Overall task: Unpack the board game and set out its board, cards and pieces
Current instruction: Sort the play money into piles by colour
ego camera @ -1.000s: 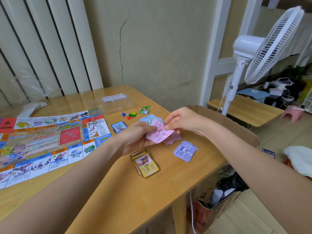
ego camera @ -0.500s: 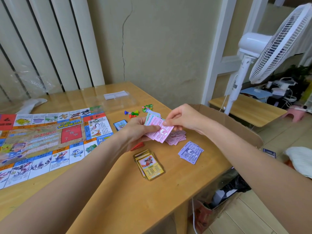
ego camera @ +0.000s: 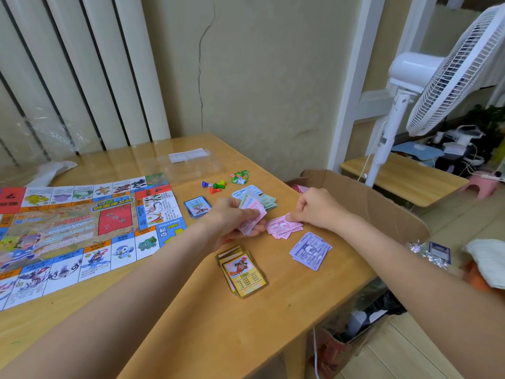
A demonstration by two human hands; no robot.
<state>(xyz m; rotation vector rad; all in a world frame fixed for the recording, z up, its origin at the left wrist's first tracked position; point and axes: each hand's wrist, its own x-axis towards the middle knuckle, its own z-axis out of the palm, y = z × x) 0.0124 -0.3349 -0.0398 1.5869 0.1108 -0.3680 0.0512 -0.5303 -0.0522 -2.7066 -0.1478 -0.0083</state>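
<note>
The right hand's fingers pinch the top note of the pink pile lying on the worktop, their tips down on the paper. The left hand, just beside it, grips a fanned wad of play money, thumb over the top and fingers curled beneath. These notes look thin, light and limp; they will likely slide over one another, so taking each by a corner or short edge between thumb and forefinger seems safest. Near the pink pile lie a purple stack, a greenish stack, yellow cards and blue cards. Further back are coloured pawns, and to the left the unfolded board.
</note>
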